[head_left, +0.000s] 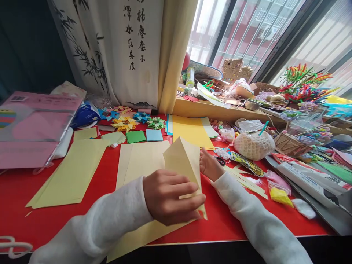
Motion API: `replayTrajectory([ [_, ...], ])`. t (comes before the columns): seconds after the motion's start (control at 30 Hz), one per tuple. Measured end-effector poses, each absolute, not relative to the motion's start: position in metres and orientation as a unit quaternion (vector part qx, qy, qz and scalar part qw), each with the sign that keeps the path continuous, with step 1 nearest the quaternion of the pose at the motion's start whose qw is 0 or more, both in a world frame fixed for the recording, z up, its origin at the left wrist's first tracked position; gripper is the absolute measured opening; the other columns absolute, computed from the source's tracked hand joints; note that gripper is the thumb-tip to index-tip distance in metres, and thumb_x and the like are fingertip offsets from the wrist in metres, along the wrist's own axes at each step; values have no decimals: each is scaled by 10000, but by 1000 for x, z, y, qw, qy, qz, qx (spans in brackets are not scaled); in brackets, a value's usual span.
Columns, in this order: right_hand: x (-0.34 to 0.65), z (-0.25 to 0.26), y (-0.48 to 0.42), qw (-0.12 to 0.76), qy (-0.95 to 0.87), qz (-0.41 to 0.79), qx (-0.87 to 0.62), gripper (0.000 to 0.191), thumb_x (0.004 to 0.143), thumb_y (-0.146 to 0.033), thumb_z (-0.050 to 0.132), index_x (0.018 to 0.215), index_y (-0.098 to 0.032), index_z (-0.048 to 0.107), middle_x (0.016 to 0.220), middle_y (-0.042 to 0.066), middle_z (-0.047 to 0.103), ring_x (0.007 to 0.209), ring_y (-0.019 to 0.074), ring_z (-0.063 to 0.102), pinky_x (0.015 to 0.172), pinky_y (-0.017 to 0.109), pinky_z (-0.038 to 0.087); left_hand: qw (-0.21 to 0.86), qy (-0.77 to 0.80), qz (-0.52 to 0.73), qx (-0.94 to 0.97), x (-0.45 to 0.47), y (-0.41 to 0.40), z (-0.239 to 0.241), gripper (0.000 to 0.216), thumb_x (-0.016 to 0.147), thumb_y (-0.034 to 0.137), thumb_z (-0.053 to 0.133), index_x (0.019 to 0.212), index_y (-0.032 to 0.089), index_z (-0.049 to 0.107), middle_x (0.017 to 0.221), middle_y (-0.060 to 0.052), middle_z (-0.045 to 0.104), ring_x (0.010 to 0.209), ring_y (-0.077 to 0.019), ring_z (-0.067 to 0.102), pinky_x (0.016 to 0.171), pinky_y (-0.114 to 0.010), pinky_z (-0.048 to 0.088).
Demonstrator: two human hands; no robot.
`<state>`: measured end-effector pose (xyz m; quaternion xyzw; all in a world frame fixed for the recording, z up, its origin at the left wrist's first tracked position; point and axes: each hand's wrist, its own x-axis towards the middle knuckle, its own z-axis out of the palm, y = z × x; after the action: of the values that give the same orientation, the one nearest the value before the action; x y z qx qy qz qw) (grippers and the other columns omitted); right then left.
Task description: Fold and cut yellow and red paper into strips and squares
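The left hand (173, 197) grasps a creased, pale-yellow paper sheet (180, 157), raised to an angular peak near the front edge of the glossy red desk (225, 227). The right hand (211, 165), released, stands beside the sheet's right margin; contact is indeterminable. Matching flat paper (145, 161) beneath overhangs the desk's front edge.

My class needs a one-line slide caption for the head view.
Over a red table, left hand across a folded cream sheet, right hand by its right edge, colourful paper stars behind.
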<state>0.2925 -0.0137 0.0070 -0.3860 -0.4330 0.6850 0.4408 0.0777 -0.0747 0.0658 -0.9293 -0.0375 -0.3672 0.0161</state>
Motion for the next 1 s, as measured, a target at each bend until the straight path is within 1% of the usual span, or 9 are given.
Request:
replayTrajectory([
  [0.13, 294, 2, -11, 433, -452, 670, -399, 337, 642, -220, 595, 966, -218, 502, 866, 8, 616, 673, 128, 594, 573, 229, 469, -223, -123, -309, -916, 78, -57, 59, 284, 794, 346, 362, 833, 173, 584, 830, -44, 612, 774, -124, 551, 709, -242, 422],
  [0.2, 291, 3, -17, 432, -460, 666, -397, 337, 640, -211, 601, 962, -217, 504, 894, 15, 609, 704, 140, 595, 591, 242, 473, -241, -243, -373, -863, 73, -39, 54, 261, 786, 306, 395, 966, 181, 535, 1009, -62, 552, 985, -152, 458, 860, -296, 337],
  [0.27, 285, 6, -24, 439, -471, 657, -392, 313, 651, -222, 593, 953, -215, 509, 904, 19, 605, 725, 145, 593, 601, 241, 471, -297, -333, -380, -810, 66, -22, 50, 463, 709, 356, 503, 1132, 197, 403, 1179, -69, 429, 1084, -186, 366, 896, -331, 294],
  [0.33, 277, 9, -30, 444, -488, 644, -387, 290, 665, -237, 581, 946, -213, 514, 909, 23, 602, 741, 146, 589, 617, 239, 468, -422, -336, -297, -788, 59, -10, 48, 431, 677, 367, 534, 1067, 198, 463, 1081, -47, 504, 1004, -184, 437, 845, -312, 335],
  [0.4, 273, 14, -36, 452, -508, 622, -388, 278, 670, -247, 576, 939, -207, 515, 924, 31, 596, 765, 151, 583, 647, 246, 464, -533, -318, -219, -753, 52, -4, 49, 252, 668, 354, 544, 833, 165, 571, 811, -13, 580, 799, -151, 521, 726, -266, 389],
  [0.5, 276, 21, -42, 461, -534, 583, -404, 295, 680, -271, 562, 960, -209, 492, 958, 40, 580, 796, 163, 574, 688, 279, 459, -632, -314, -179, -686, 43, -2, 54, 172, 652, 323, 568, 690, 155, 562, 634, 25, 534, 607, -100, 498, 577, -216, 379],
  [0.7, 293, 35, -47, 247, -703, 467, -476, 461, 665, -358, 552, 1073, -187, 423, 969, 95, 561, 849, 209, 545, 711, 379, 441, -575, -276, -37, -770, 33, 3, 55, 253, 665, 340, 543, 848, 169, 581, 630, 27, 492, 575, -92, 441, 535, -197, 327],
  [0.87, 266, 39, -37, 202, -840, 286, -414, 628, 613, -413, 586, 1167, -207, 374, 1220, 92, 385, 1126, 224, 328, 931, 382, 261, -481, -260, -1, -838, 39, 4, 45, 230, 678, 334, 518, 818, 159, 571, 609, 33, 450, 566, -87, 407, 512, -184, 301],
  [1.0, 240, 28, -23, 101, -838, 384, -376, 400, 646, -431, 545, 953, -174, 550, 903, 55, 588, 848, 187, 525, 757, 308, 398, -475, -256, 2, -842, 39, 4, 40, 177, 667, 319, 527, 720, 154, 562, 630, 32, 475, 603, -93, 433, 537, -180, 326],
])
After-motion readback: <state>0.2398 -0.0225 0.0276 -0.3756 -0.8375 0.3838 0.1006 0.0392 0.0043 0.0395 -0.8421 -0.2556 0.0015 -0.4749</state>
